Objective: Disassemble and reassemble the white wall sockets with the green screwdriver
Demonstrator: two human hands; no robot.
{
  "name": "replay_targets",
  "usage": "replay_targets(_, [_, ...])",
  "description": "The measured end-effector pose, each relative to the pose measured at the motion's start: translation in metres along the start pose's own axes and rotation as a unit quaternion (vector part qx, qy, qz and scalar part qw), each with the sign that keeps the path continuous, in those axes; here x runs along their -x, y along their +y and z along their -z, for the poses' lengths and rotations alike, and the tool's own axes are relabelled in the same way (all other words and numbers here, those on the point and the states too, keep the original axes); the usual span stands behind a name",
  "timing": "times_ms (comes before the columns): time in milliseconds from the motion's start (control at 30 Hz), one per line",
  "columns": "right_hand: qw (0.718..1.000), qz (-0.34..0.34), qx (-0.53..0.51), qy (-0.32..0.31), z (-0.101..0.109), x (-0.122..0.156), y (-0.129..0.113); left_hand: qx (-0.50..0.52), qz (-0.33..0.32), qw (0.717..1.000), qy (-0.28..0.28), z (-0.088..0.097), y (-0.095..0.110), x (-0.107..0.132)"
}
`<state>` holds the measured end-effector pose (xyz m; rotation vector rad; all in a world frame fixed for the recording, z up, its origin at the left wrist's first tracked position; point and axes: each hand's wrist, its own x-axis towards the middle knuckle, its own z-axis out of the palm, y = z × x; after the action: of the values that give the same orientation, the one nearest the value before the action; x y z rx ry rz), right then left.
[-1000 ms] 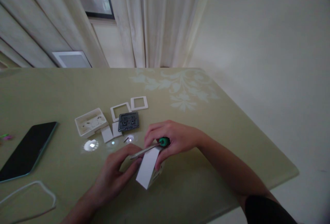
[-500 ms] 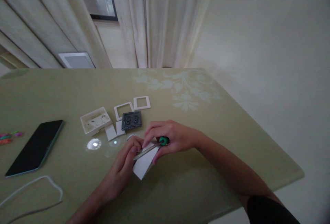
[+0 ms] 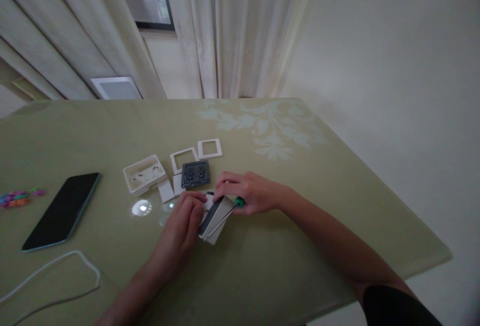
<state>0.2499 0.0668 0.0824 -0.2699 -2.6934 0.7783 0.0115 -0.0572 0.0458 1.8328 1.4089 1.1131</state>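
Note:
Between my hands is a small white box-like wall-switch unit (image 3: pixel 222 212) with a dark grey band along one side. My left hand (image 3: pixel 184 221) grips its left end, thumb and fingers closed on it. In my right hand (image 3: pixel 249 192) is a screwdriver (image 3: pixel 239 202) with a green handle; its thin metal shaft slants down-left across the unit's pale side. The fingertips of that hand also rest on the unit's upper edge. Just beyond lie a dark grey switch plate (image 3: pixel 195 174), an open white back box (image 3: pixel 145 175) and small white cover pieces (image 3: pixel 166 190).
Two white square frames (image 3: pixel 210 148) lie behind the dark plate. Leftward are a black tablet (image 3: pixel 62 211), small colourful bits (image 3: pixel 18 199) and a white cable (image 3: pixel 78 252). The green table (image 3: pixel 300 271) has its right edge near my right forearm.
The unit has turned in my hands, so its dark band now shows. My left fingers have shifted on it, and the screwdriver shaft lies lower across its side. The view has swung slightly left.

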Motion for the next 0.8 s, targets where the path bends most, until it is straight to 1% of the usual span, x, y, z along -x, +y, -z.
replay_targets(100, [0.999, -0.045, 0.005, -0.029, -0.002, -0.001, 0.003, -0.069, -0.023, 0.997, -0.001, -0.002, -0.007, 0.003])
replay_targets(167, [0.995, -0.083, -0.007, -0.053, -0.001, -0.001, 0.005, -0.105, -0.039, 0.994, -0.017, -0.001, -0.010, 0.005])
replay_targets(233, [0.992, -0.106, -0.018, -0.072, -0.001, -0.001, 0.008, -0.129, -0.063, 0.989, -0.040, -0.001, -0.012, 0.005])
replay_targets(333, [0.990, -0.110, -0.036, -0.083, -0.004, -0.001, 0.016, -0.150, -0.107, 0.981, -0.063, -0.003, -0.013, 0.005])
replay_targets(433, [0.989, -0.099, -0.075, -0.082, -0.005, 0.000, 0.026, -0.178, -0.142, 0.972, -0.060, -0.004, -0.014, 0.004])
replay_targets(533, [0.987, -0.091, -0.120, -0.059, 0.000, 0.002, 0.032, -0.189, -0.156, 0.969, -0.041, -0.002, -0.009, 0.002])
replay_targets(600, [0.984, -0.093, -0.152, -0.017, 0.006, 0.004, 0.031, -0.166, -0.158, 0.973, -0.040, 0.002, -0.002, -0.001])
replay_targets(700, [0.974, -0.094, -0.196, 0.060, 0.016, 0.005, 0.025, -0.143, -0.172, 0.972, -0.074, 0.008, 0.011, -0.008])
replay_targets(733, [0.972, -0.096, -0.202, 0.077, 0.019, 0.006, 0.022, -0.147, -0.179, 0.969, -0.090, 0.009, 0.015, -0.011])
replay_targets(800, [0.970, -0.098, -0.201, 0.090, 0.024, 0.006, 0.016, -0.156, -0.191, 0.962, -0.117, 0.010, 0.020, -0.017])
